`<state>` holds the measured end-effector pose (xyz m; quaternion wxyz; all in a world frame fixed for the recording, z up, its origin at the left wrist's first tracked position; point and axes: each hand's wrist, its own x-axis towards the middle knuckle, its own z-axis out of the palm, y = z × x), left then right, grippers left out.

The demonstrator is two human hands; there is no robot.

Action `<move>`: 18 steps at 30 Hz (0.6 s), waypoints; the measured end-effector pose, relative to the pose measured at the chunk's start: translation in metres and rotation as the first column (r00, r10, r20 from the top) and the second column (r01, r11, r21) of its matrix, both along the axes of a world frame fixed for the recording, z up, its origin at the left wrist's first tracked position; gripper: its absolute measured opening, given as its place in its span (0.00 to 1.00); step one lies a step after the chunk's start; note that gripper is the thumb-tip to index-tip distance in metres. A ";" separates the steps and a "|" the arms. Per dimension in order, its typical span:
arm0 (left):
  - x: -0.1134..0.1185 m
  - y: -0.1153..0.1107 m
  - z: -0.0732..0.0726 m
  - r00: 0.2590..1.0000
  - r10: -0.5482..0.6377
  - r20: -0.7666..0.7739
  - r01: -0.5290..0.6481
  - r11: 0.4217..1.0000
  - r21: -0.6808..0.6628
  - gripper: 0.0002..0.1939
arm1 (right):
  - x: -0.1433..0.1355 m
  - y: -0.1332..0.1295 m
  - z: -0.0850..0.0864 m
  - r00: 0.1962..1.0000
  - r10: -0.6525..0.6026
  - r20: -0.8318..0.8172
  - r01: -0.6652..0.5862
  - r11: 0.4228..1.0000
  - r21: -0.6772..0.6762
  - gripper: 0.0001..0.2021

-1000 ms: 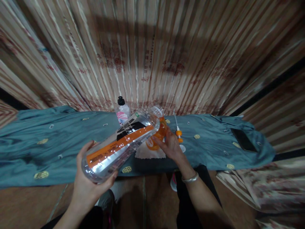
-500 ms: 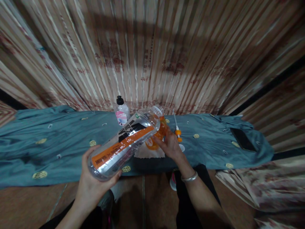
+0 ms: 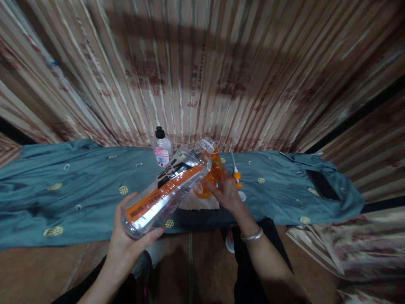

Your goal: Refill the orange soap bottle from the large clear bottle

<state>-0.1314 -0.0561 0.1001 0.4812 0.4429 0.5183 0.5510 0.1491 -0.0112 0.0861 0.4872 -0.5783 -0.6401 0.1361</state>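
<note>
My left hand (image 3: 131, 236) grips the base of a large clear plastic bottle (image 3: 167, 188) with an orange and black label. The bottle is tipped, its open neck pointing away and up toward a small orange bottle (image 3: 212, 174). My right hand (image 3: 227, 191) holds that orange bottle upright on a white cloth (image 3: 198, 203), and wears a silver bangle at the wrist. The big bottle's mouth sits at the top of the orange one. Whether liquid flows is not visible.
A teal patterned cloth (image 3: 79, 190) covers the low surface. On it stand a small white bottle with a black cap (image 3: 161, 148), an orange and white pump tube (image 3: 236, 171), a small white cap (image 3: 242, 196) and a dark phone (image 3: 322, 185). Striped curtain fills the back.
My left hand has slid the base of the big bottle to the right and slightly up, steepening its tilt. The right hand and orange bottle stay put.
</note>
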 end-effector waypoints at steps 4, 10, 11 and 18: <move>0.004 0.000 0.008 0.995 0.018 0.095 -0.014 0.999 -0.050 0.47 | -0.001 -0.001 0.002 1.000 0.003 -0.015 -0.004 1.000 -0.017 0.24; -0.004 0.006 0.005 0.997 0.027 0.071 -0.022 0.998 -0.063 0.49 | 0.000 -0.002 0.004 1.000 -0.028 0.004 0.028 0.997 -0.072 0.24; -0.008 0.008 0.003 0.999 0.028 0.045 -0.025 0.998 -0.052 0.50 | 0.001 -0.002 0.004 0.999 -0.032 0.008 0.032 0.997 -0.075 0.24; -0.027 0.017 -0.006 0.994 0.009 -0.106 -0.008 1.000 0.013 0.48 | 0.001 -0.001 0.002 0.999 -0.031 0.042 0.034 0.997 -0.073 0.25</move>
